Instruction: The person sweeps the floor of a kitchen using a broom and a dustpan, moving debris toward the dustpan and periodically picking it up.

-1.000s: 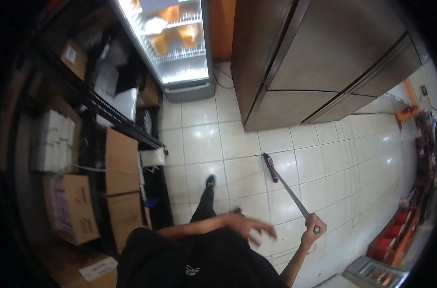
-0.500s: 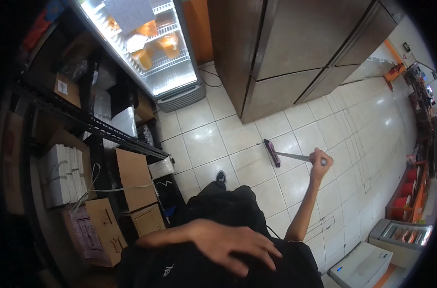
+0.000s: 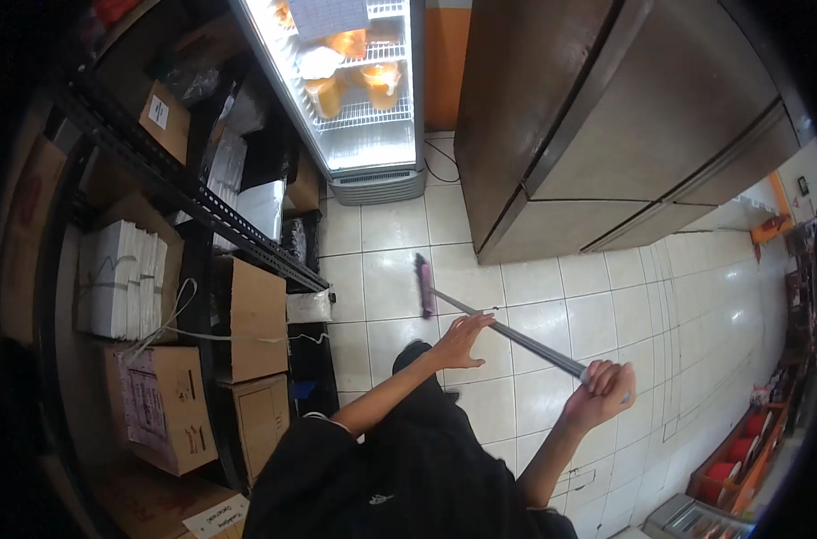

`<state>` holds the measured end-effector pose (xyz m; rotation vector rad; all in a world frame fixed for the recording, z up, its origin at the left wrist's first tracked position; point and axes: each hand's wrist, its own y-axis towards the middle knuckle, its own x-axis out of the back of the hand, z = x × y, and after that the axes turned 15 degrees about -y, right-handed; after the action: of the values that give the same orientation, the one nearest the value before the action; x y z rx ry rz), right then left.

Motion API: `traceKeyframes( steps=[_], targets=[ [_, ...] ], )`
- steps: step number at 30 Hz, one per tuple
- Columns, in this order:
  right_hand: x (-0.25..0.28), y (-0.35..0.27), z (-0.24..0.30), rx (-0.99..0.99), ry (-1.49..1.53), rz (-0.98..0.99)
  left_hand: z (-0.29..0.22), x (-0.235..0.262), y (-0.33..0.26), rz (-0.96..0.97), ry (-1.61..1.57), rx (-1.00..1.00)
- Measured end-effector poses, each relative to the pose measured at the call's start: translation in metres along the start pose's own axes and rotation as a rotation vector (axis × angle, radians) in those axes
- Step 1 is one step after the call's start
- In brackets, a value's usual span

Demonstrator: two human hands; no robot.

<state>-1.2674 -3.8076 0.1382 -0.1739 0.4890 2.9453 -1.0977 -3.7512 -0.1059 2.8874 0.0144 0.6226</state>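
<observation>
Clenched tight in the right hand [image 3: 606, 393], well out to the right: the upper end of the purple-headed broom [image 3: 522, 340], with fingers curled closed around the grey pole [image 3: 552, 357]. Reaching up from the lower edge along a steep right forearm [image 3: 557, 454], slanting outward, away from the dark clothing [image 3: 408, 472].

Over to the left hand [image 3: 460, 343]: loose, released, with fingers stretched out toward the pole and thumb held apart from them on the near side. Right at the shaft with the fingertips in this view; touching it or just passing over it, cannot tell. Angled up and across to the right on an extended left forearm [image 3: 386, 395], in front of the body.

Down the pole to the purple broom head [image 3: 427, 289]: lying on the pale tiled floor [image 3: 534, 395], pointing lengthwise away from the body, just ahead of the left hand. Running diagonally from there, past the left fingertips, back to the right fist.

Beyond the broom head, a lit display fridge [image 3: 377, 187]; right of that, a tall metal cabinet [image 3: 669, 108]; down the left side, a black slotted-metal rack [image 3: 213, 214] with cardboard boxes [image 3: 256, 319].
</observation>
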Motion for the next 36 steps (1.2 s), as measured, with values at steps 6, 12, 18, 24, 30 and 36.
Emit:
traceKeyframes(
  steps=[6,12,18,24,30,36],
  targets=[
    [-0.062,-0.020,-0.094,-0.328,-0.004,0.057,0.186,0.046,0.033,0.116,-0.016,0.415],
    [-0.129,-0.068,-0.273,-0.675,-0.131,0.251,0.396,0.119,0.007,0.340,0.100,0.405],
    [-0.143,-0.057,-0.392,-0.732,-0.169,-0.128,0.491,0.115,0.067,0.510,0.233,0.396],
    [-0.042,-0.025,-0.364,-0.683,-0.158,-0.352,0.451,-0.002,0.152,0.594,0.139,0.302],
    [0.022,-0.013,-0.207,-0.639,-0.559,-0.581,0.299,-0.139,0.132,0.699,-0.150,0.220],
    [0.097,-0.026,-0.119,-0.462,-0.585,-0.817,0.176,-0.204,0.119,0.820,-0.265,0.054]
  ],
)
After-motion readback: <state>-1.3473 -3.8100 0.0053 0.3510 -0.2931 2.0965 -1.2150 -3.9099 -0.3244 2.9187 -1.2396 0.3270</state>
